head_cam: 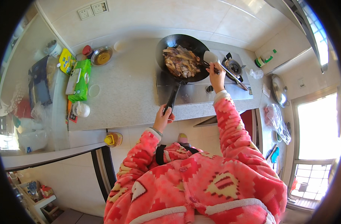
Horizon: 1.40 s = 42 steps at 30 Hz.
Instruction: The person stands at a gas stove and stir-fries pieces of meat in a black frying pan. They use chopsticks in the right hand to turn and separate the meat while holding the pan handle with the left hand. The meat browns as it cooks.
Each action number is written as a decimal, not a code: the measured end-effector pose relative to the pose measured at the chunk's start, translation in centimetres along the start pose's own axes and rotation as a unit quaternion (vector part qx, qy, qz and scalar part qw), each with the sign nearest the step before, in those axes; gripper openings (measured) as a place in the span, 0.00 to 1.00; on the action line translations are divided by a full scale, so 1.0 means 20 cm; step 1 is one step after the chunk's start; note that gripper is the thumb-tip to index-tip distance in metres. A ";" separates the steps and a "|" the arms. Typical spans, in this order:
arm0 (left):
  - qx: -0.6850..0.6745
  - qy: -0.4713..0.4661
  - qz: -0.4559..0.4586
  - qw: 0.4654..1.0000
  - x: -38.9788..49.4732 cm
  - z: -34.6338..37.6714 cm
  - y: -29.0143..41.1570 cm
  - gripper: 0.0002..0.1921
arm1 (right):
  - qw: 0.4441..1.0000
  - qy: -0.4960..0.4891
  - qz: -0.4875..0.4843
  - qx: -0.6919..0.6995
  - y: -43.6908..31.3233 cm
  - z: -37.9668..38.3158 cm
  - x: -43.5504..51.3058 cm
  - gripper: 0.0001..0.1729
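A black wok [166, 75] with browned, sliced food [183, 63] in it stands over the left side of a gas stove [184, 93]. My left hand [164, 117] is closed round the wok's long black handle [172, 96]. With my right hand [217, 75] I grip a dark handle that reaches over the wok's right rim; its far end is hard to make out against the food. Just right of the wok, a spatula with a wide pale blade [211, 56] and a long handle lies across the stove, close to my right hand.
The right burner [232, 67] is uncovered. On the counter's left are a metal bowl of yellowish liquid [102, 56], a red-lidded jar [87, 50], a green tissue pack [83, 84] with a phone [73, 81] on it, and a white container [82, 109]. An oil jug [113, 139] stands on the floor.
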State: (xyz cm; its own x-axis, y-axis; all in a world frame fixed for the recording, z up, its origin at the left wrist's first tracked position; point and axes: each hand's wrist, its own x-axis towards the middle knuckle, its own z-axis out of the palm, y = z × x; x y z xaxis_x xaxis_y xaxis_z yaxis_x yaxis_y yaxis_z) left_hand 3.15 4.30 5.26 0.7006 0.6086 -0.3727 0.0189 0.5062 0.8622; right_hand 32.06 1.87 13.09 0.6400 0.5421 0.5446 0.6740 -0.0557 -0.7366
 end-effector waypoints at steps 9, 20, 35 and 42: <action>0.010 -0.001 0.000 1.000 0.00 0.00 0.01 0.18 | 0.997 0.021 0.066 0.043 0.13 0.18 0.15 0.16; -0.001 0.007 0.005 1.000 0.00 0.02 0.01 0.18 | 0.975 -0.190 0.119 -0.005 0.07 -0.21 0.17 0.10; 0.008 -0.002 -0.003 1.000 -0.01 0.00 0.03 0.18 | 0.992 -0.081 0.090 -0.033 -0.11 -0.15 0.05 0.14; 0.009 0.000 -0.009 1.000 0.00 0.00 0.01 0.17 | 0.991 -0.115 0.065 -0.014 -0.12 -0.18 0.02 0.11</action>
State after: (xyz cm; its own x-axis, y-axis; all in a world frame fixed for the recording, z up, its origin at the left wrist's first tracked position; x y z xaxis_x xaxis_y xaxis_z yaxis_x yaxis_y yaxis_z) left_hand 3.15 4.38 5.53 0.6997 0.6002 -0.3875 0.0430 0.5060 0.8615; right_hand 31.96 -0.88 16.56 0.6240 0.7047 0.3377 0.6027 -0.1590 -0.7820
